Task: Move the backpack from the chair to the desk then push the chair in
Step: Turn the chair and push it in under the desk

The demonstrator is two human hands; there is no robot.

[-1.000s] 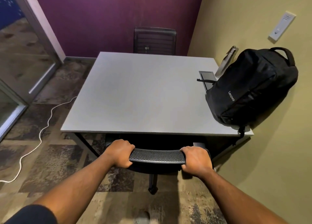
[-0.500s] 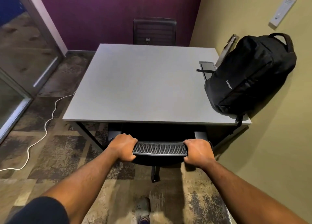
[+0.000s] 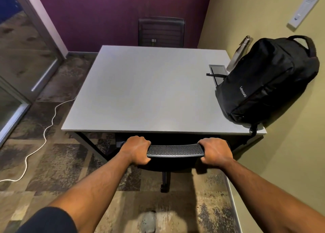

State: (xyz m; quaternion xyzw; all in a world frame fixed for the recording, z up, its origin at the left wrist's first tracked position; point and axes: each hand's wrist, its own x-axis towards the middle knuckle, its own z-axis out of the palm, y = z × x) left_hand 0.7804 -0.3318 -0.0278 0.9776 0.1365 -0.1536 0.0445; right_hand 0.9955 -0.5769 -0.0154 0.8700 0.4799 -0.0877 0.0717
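The backpack (image 3: 267, 81) sat on the desk (image 3: 149, 92) at its right near corner, leaning against the wall with a metal bottle (image 3: 239, 54) just behind it, so I judged that half of the job done. What remained was the chair (image 3: 175, 151): its seat was already under the desk's near edge, and only the mesh top of the backrest showed in front of me. My left hand (image 3: 136, 150) was wrapped around the left end of that top rail and my right hand (image 3: 215, 152) around the right end, both closed firmly on it. To finish well, I reckoned I should push evenly through both arms so the chair rolled straight, keep it centred between the desk legs, and stop once the backrest met the desk edge, gently enough not to jolt the backpack. A white cable (image 3: 44, 136) lay on the carpet to the left, well apart from the chair's caster (image 3: 164, 188).
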